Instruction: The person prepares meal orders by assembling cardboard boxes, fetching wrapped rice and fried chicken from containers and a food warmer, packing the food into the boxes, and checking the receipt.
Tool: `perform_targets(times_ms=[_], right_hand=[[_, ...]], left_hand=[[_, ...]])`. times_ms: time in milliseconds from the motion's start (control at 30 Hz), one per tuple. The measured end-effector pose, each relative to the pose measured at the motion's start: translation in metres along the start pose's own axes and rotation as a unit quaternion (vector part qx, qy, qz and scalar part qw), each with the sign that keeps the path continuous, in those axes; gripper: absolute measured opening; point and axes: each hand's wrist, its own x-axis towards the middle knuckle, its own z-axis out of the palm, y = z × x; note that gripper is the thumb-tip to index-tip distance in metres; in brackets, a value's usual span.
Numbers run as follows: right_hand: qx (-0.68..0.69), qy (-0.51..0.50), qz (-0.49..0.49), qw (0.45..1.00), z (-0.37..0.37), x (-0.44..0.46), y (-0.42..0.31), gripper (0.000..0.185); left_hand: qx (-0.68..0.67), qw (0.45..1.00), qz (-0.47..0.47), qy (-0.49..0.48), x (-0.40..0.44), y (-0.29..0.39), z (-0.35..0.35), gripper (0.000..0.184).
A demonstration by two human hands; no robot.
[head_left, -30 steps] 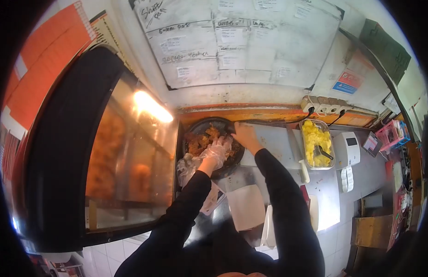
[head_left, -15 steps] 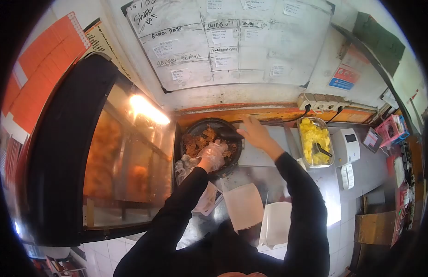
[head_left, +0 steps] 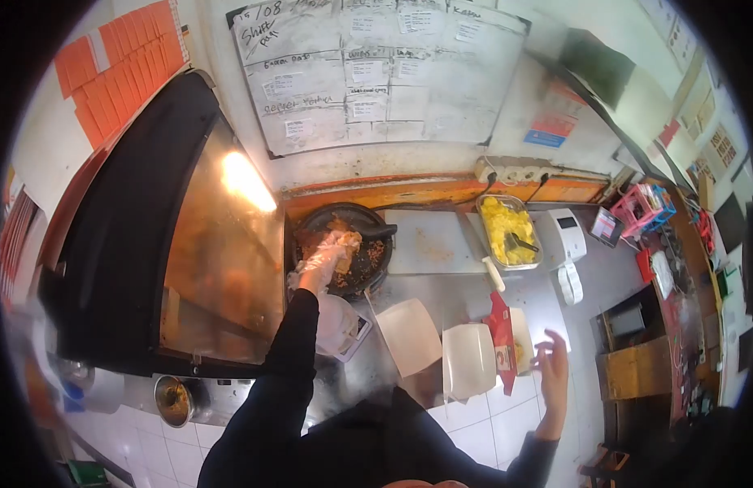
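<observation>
My left hand (head_left: 332, 254), in a clear plastic glove, is over the black stone mortar (head_left: 385, 272). Its fingers are closed round a golden-brown piece of fried chicken (head_left: 349, 260); reddish crumbs lie in the bowl. A dark pestle (head_left: 380, 232) rests across the mortar's right side. My bare right hand (head_left: 551, 366) is open, fingers spread, just right of a paper box with a red sleeve (head_left: 500, 342); it holds nothing. Two open paper boxes, one (head_left: 409, 335) nearer the mortar and another (head_left: 467, 362), stand between my hands.
A lit glass warming cabinet (head_left: 222, 268) stands at left. Behind the boxes are a white cutting board (head_left: 429, 240), a knife handle (head_left: 494, 275), a tub of yellow food (head_left: 507, 232) and a label printer (head_left: 562, 234). A scale (head_left: 356, 337) sits below the mortar; a metal bowl (head_left: 173, 400) is at lower left.
My right hand has gone from beside the mortar to the boxes at lower right. My left hand has lifted a piece of chicken. The view has shifted, bringing the red-sleeved box into sight.
</observation>
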Motion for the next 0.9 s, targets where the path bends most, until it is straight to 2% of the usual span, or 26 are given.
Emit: perform_targets(times_ms=[33,67,100,133,200,233,267,300,333,367,400,467,500,533,567,600,633,733,800,833,900], right_hand=[[0.011,0.026,0.049,0.998,0.0,-0.024,0.006,0.046],[0.01,0.036,0.054,0.998,0.001,-0.047,0.013,0.046],[-0.007,0.026,0.081,0.996,0.005,-0.066,0.022,0.044],[-0.023,0.018,0.109,0.994,0.009,-0.085,0.033,0.042],[-0.069,-0.034,0.161,0.984,0.019,-0.123,0.058,0.037],[-0.077,-0.09,0.203,0.972,0.024,-0.142,0.075,0.035],[-0.083,-0.146,0.244,0.955,0.03,-0.16,0.091,0.034],[-0.075,-0.193,0.289,0.935,0.037,-0.174,0.102,0.035],[-0.062,-0.239,0.331,0.911,0.047,-0.187,0.114,0.036],[-0.043,-0.27,0.335,0.902,0.056,-0.199,0.132,0.038],[-0.023,-0.301,0.335,0.892,0.065,-0.208,0.149,0.04],[0.035,-0.325,0.335,0.883,0.08,-0.215,0.168,0.045],[0.04,-0.319,0.336,0.885,0.086,-0.218,0.183,0.045],[0.068,-0.332,0.283,0.897,0.088,-0.22,0.2,0.049],[0.095,-0.346,0.229,0.905,0.085,-0.221,0.214,0.053],[0.099,-0.345,0.228,0.905,0.079,-0.22,0.222,0.053],[0.127,-0.354,0.232,0.897,0.072,-0.219,0.231,0.054],[0.157,-0.363,0.255,0.882,0.033,-0.211,0.242,0.056],[0.157,-0.361,0.273,0.878,0.009,-0.208,0.257,0.056],[0.137,-0.365,0.289,0.874,-0.001,-0.208,0.268,0.056],[0.124,-0.369,0.3,0.871,-0.014,-0.201,0.29,0.056]], left_hand=[[-0.098,0.995,0.021,-0.028,-0.005,0.005,0.001,0.05],[-0.195,0.978,0.04,-0.057,-0.008,0.007,0.002,0.055],[-0.261,0.964,-0.054,0.002,-0.002,0.004,0.008,0.065],[-0.258,0.964,-0.056,-0.013,0.004,0.002,0.014,0.065],[-0.289,0.95,0.01,-0.12,-0.014,0.049,0.038,0.069],[-0.143,0.972,0.125,-0.139,-0.012,0.052,0.052,0.069],[-0.005,0.962,0.243,-0.125,-0.011,0.055,0.066,0.069],[-0.118,0.967,0.137,-0.178,-0.041,0.105,0.09,0.063],[-0.224,0.948,0.024,-0.227,-0.056,0.136,0.113,0.057],[-0.22,0.944,0.018,-0.244,-0.041,0.136,0.135,0.057],[-0.042,0.953,0.081,-0.288,-0.019,0.132,0.158,0.056],[0.141,0.921,0.15,-0.33,-0.007,0.142,0.209,0.055],[0.166,0.893,0.182,-0.377,-0.017,0.156,0.245,0.055],[0.188,0.862,0.212,-0.42,-0.026,0.169,0.28,0.054],[0.155,0.846,0.206,-0.468,-0.035,0.179,0.311,0.054],[0.123,0.826,0.197,-0.513,-0.041,0.184,0.341,0.056],[0.127,0.825,0.194,-0.515,-0.046,0.185,0.371,0.056],[0.232,0.762,0.07,-0.601,-0.052,0.171,0.454,0.049],[0.478,0.604,0.031,-0.637,-0.047,0.144,0.5,0.043],[0.544,0.55,0.039,-0.632,-0.048,0.127,0.513,0.043],[0.618,0.497,0.06,-0.607,-0.048,0.089,0.52,0.042]])
